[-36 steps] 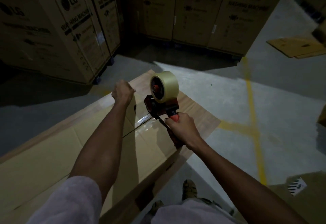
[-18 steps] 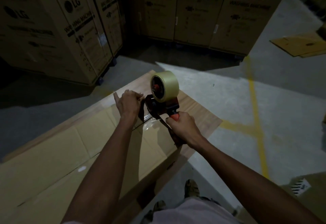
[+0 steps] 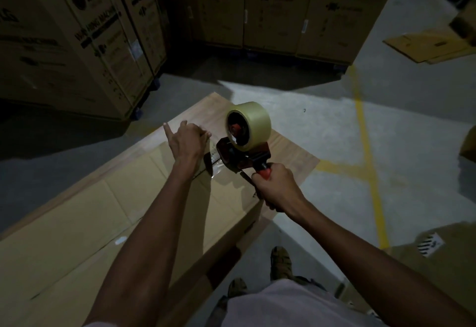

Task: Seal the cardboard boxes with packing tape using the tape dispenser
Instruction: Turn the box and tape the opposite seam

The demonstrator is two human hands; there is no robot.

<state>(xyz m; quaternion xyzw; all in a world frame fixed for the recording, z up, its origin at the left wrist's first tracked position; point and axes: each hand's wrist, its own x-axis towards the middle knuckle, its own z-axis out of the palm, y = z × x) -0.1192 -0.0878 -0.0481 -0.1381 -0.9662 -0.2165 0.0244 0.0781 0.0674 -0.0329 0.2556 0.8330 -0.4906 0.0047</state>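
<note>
Cardboard box [image 3: 85,226] lies flat on floor, far end under my hands. My right hand [image 3: 277,185] grips tape dispenser [image 3: 243,155] handle, dispenser on box top near far right corner. My left hand [image 3: 186,141] presses tape [image 3: 216,168] flat, fingers straight. Bare floor [image 3: 322,125] beyond right edge.

dispenser handle [image 3: 265,172] hidden in right hand [image 3: 277,187], stacked cartons [image 3: 85,30] cropped

Left grip [image 3: 187,139] flat; right grip [image 3: 275,184] clenched.

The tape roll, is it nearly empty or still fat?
Still fat. The tape roll on the dispenser shows a thick band of tape around its red hub.
</note>
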